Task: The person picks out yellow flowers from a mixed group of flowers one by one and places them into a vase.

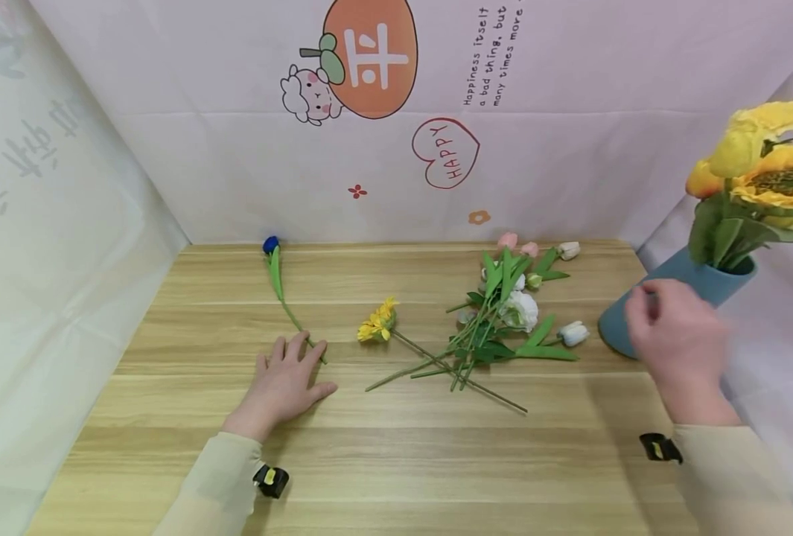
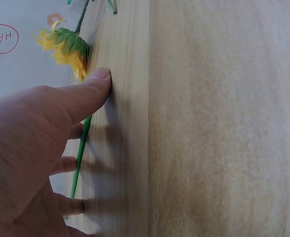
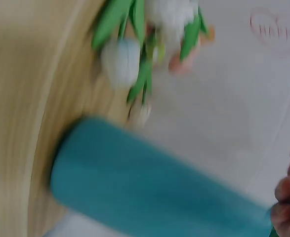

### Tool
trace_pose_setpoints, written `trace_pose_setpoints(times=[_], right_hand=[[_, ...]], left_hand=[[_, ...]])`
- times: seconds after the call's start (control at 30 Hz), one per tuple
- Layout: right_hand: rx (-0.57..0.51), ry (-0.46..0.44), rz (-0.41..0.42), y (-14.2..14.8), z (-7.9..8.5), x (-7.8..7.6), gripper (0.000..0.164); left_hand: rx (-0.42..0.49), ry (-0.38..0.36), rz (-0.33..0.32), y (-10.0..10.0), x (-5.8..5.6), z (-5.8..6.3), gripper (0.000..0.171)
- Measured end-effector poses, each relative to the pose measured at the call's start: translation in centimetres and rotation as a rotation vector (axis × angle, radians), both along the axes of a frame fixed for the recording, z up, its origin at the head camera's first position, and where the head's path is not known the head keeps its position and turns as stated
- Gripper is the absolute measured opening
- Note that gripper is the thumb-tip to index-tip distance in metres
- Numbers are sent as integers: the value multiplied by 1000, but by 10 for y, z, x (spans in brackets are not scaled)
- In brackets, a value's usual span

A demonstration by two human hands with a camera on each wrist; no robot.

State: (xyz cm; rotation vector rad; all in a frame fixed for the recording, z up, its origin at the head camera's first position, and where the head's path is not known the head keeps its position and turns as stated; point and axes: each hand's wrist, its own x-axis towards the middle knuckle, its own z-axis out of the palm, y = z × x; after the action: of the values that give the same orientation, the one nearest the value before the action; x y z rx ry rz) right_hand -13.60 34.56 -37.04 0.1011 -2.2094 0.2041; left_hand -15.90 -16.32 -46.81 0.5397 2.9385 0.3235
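Observation:
My left hand [image 1: 287, 387] rests fingers spread at the lower end of a blue tulip [image 1: 271, 245] lying on the table. In the left wrist view its green stem [image 2: 80, 158] runs behind straight fingers, and a yellow flower [image 2: 65, 49] lies beyond the thumb. Curled, my right hand [image 1: 680, 335] is in front of a tilted blue vase [image 1: 613, 320], with nothing visible in its grasp. Yellow blooms and a sunflower [image 1: 788, 182] stand in the vase. The right wrist view, blurred, shows the curled fingers [image 3: 285, 190] near the upper part of the vase.
On the wooden table [image 1: 369, 461], right of centre, lies a loose pile of crossed stems [image 1: 470, 342] with a white bloom [image 1: 520, 311], pink tulips [image 1: 507, 240] and white tulips [image 1: 573, 333]. A printed cloth [image 1: 235, 164] hangs behind the table.

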Motion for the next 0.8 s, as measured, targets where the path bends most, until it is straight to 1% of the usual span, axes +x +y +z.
trace_pose_setpoints(times=[0.03, 0.13, 0.27, 0.4, 0.5, 0.63, 0.8], right_hand=[[10, -4, 34, -8, -2, -2, 28], [45, -62, 122, -31, -7, -7, 25], [109, -196, 235, -60, -12, -13, 22], [183, -235, 358, -88, -21, -20, 23], [206, -258, 449, -109, -28, -25, 24], [201, -333, 523, -135, -40, -30, 24], [226, -412, 564, -159, -54, -34, 23]], left_hand=[[0, -1, 0, 0, 0, 0, 74], [-2, -5, 3, 0, 0, 1, 74], [-6, -11, 9, 0, 0, 1, 75], [-6, -10, 10, 0, 0, 0, 75], [-3, -9, 11, 0, 0, -1, 75], [-3, -6, 11, -1, 0, -2, 75], [-2, 3, 8, -1, -1, -3, 75]])
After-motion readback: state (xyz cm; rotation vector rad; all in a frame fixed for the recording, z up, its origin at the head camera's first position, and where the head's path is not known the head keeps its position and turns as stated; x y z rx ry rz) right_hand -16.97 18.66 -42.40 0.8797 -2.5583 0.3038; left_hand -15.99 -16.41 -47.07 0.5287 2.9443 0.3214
